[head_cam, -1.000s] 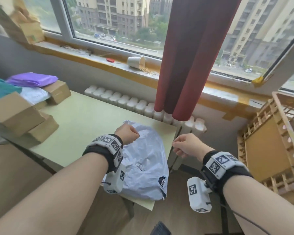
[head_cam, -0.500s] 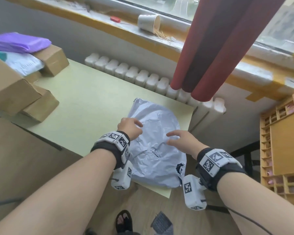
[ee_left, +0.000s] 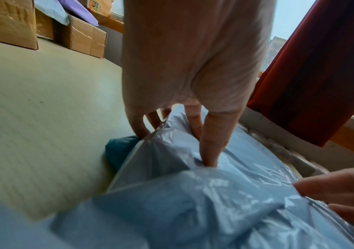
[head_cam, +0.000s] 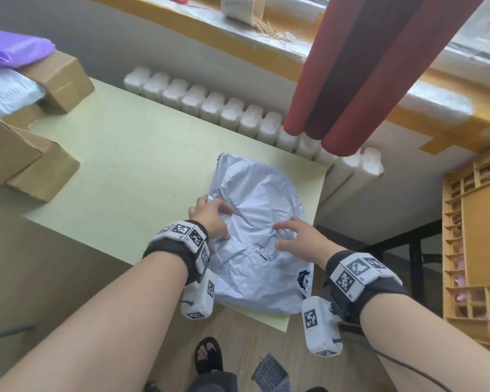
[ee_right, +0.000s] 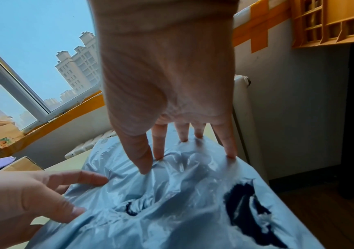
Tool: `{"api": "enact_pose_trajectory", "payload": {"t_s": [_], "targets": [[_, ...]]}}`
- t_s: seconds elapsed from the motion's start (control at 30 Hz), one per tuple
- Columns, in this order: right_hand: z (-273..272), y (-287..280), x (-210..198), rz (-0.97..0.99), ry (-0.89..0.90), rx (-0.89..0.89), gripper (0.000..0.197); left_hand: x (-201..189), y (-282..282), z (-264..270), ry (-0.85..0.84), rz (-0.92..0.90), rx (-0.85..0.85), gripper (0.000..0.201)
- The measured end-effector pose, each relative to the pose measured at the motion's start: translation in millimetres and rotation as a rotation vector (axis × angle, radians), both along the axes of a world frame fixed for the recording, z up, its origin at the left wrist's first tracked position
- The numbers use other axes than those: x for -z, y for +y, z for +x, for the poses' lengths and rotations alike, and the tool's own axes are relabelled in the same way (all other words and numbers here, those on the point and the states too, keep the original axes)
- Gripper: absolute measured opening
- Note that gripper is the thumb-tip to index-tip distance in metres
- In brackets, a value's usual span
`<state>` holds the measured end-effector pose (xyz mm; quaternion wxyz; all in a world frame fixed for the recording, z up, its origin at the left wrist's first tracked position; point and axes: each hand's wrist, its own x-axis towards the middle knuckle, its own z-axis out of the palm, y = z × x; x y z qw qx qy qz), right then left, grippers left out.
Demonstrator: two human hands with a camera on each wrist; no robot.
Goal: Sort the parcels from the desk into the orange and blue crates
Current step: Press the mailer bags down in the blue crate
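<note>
A crumpled grey plastic parcel (head_cam: 263,199) (ee_left: 214,210) (ee_right: 171,210) with a torn dark hole lies on the near right corner of the pale green desk (head_cam: 125,165). My left hand (head_cam: 210,216) (ee_left: 173,146) grips its left edge, thumb dug into the top and fingers down at the rim. The straight, spread fingers of my right hand (head_cam: 292,236) (ee_right: 186,151) press their tips into the top of the parcel. The orange crate (head_cam: 478,250) (ee_right: 331,21) stands to the right of the desk. No blue crate is in view.
Brown cardboard boxes (head_cam: 26,165), a purple parcel (head_cam: 12,49) and a white parcel (head_cam: 6,91) are piled at the desk's left end. A white radiator (head_cam: 238,117) and a red curtain (head_cam: 351,66) lie behind the desk. A sandalled foot (head_cam: 207,355) is on the wooden floor below.
Both hands came down onto the grey parcel: the left from a fist at its far edge to gripping its left side, the right from the desk edge onto its top. The head view tilted downward.
</note>
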<state>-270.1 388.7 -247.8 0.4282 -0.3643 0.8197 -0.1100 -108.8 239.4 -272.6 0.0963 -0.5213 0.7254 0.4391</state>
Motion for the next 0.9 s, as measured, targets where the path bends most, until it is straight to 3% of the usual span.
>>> {"api": "enact_pose_trajectory", "payload": {"t_s": [0.3,0.47,0.6,0.73,0.9], "targets": [[-5,0,-1,0.041,-0.094,0.043,0.052,6,5,-8,-0.017,-0.034,-0.050,0.045],[1,1,-14,0.032,-0.059,0.012,0.049,-3,-8,-9,0.059,0.007,0.004,0.033],[3,0,-33,0.003,-0.012,-0.014,0.051,-16,-14,-10,0.113,0.024,0.013,0.035],[6,0,-56,-0.058,0.004,-0.051,0.067,-36,-22,-14,0.210,-0.007,-0.101,0.033],[19,1,-79,-0.092,0.052,-0.296,0.101,-62,-36,-14,0.266,-0.002,-0.221,0.039]]}}
